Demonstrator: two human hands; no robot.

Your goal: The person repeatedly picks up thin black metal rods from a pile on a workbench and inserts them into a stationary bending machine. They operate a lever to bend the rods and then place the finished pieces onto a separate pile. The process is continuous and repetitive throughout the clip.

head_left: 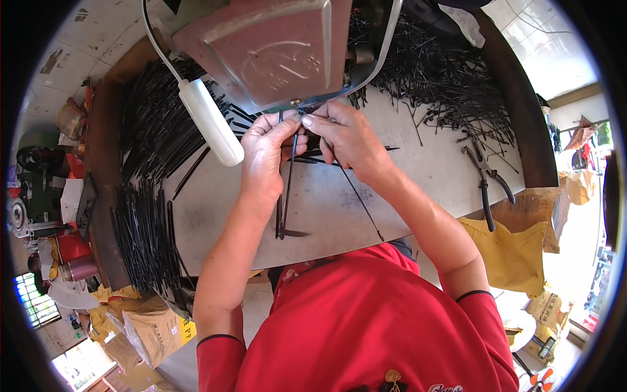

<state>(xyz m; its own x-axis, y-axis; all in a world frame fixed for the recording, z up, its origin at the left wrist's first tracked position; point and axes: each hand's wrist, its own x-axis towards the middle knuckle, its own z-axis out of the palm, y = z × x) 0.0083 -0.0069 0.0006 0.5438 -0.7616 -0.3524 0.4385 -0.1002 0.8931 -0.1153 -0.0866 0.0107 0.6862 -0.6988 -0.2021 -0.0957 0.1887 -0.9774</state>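
Note:
My left hand (pixel 264 147) is closed round thin black umbrella ribs (pixel 289 189), which hang down from its fingers toward the front of the table. Right beside it, my right hand (pixel 349 137) pinches another slim black umbrella rib (pixel 359 196), slanting down to the right. The fingertips of both hands meet just under the lower edge of a reddish-brown machine cover (pixel 261 55) with an embossed umbrella shape. What lies exactly between the fingertips is too small to make out. Dark strips lie behind the hands on the grey tabletop (pixel 215 222).
A white lamp tube (pixel 210 123) hangs left of my left hand. Piles of black ribs fill the left side (pixel 153 130) and the back right (pixel 444 78). Pliers with dark handles (pixel 484 179) lie at the right. A raised brown rim (pixel 522 111) borders the table.

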